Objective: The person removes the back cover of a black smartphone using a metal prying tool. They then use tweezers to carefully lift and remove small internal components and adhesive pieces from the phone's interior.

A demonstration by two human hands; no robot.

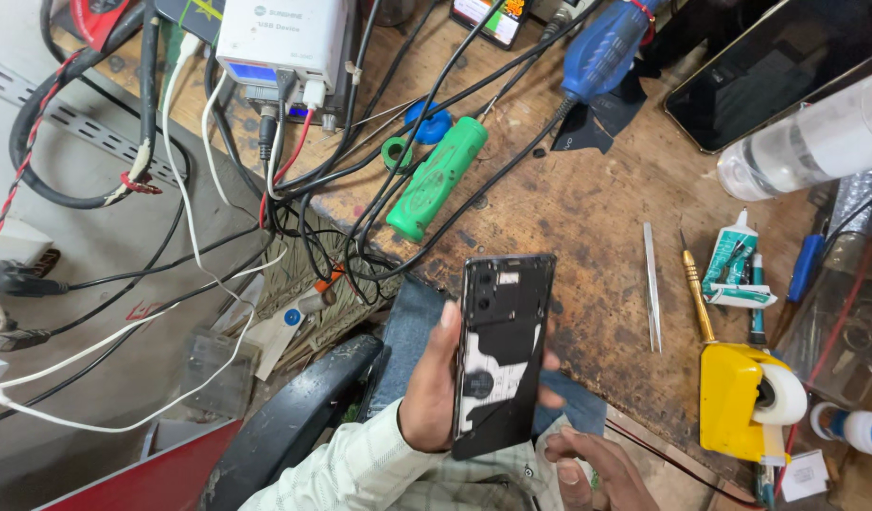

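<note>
Just below the middle of the frame the left hand (434,383) holds an opened phone (500,352) upright, its back cover off so that the dark inner frame, camera openings and pale patches show; the thumb lies along the phone's left edge and the fingertips curl round its right edge, so the fingers clamp it from both sides. The right hand (592,468) sits at the bottom edge, just below and right of the phone, fingers loosely bent and apart from it (whether they pinch anything small I cannot tell). The phone hangs over the near edge of a scarred wooden workbench (587,199) that fills the upper right. On it, right of the phone, lie thin metal tweezers (651,284) and a brass-handled screwdriver (698,293), side by side, with a yellow tape dispenser (739,397) just below them near the right edge. A green tool handle (434,180) lies tilted above the phone among black cables, a blue handle (601,47) beyond it at the top. In the upper left a white box-shaped device (282,38) has several cables plugged in.
</note>
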